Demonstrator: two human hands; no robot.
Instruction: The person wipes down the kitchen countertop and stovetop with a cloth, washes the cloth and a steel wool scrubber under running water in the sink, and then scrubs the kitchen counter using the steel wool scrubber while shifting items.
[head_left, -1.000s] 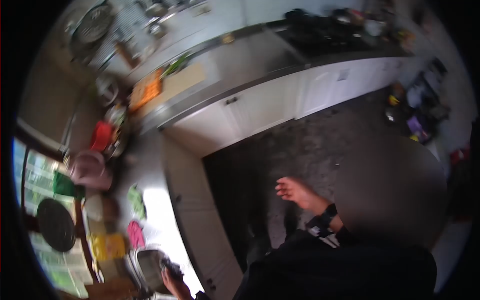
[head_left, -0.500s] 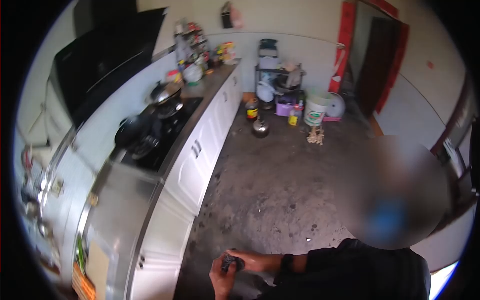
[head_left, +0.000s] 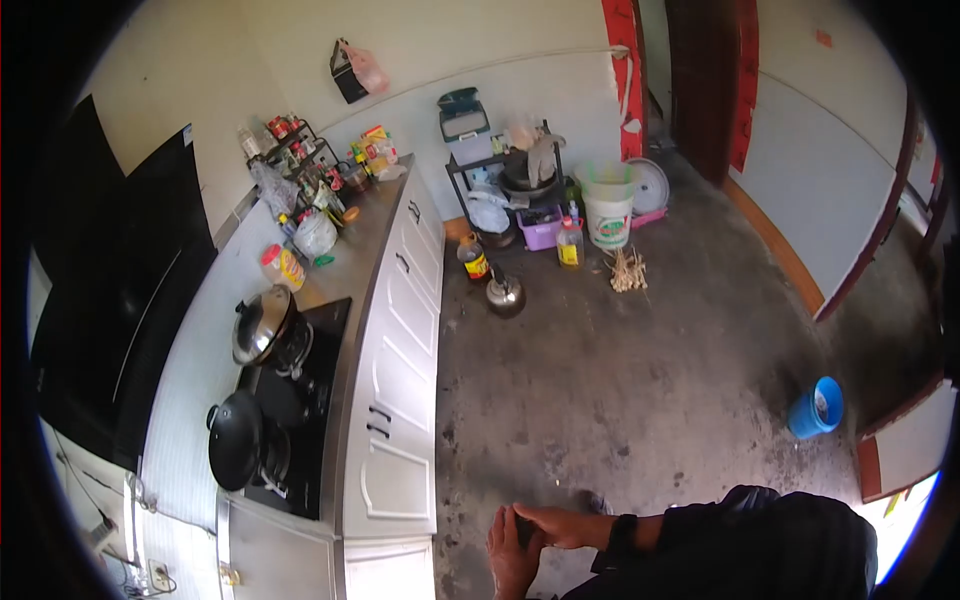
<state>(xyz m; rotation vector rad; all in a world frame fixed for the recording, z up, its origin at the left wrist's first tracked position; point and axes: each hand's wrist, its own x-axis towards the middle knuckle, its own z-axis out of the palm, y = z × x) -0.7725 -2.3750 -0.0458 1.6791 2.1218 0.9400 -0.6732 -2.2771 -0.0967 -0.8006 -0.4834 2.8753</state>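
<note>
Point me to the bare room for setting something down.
Widest free patch: the floor between the white cabinets and the blue bucket. The steel counter at the near end of the stove also looks mostly bare. Crowded: around the condiment rack and along the back wall, where the kettle, bottles and white bucket stand.

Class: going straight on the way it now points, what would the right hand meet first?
The right hand would most likely meet the left hand first, or a dark item seemingly between them; overlap hides exact contact.
</note>
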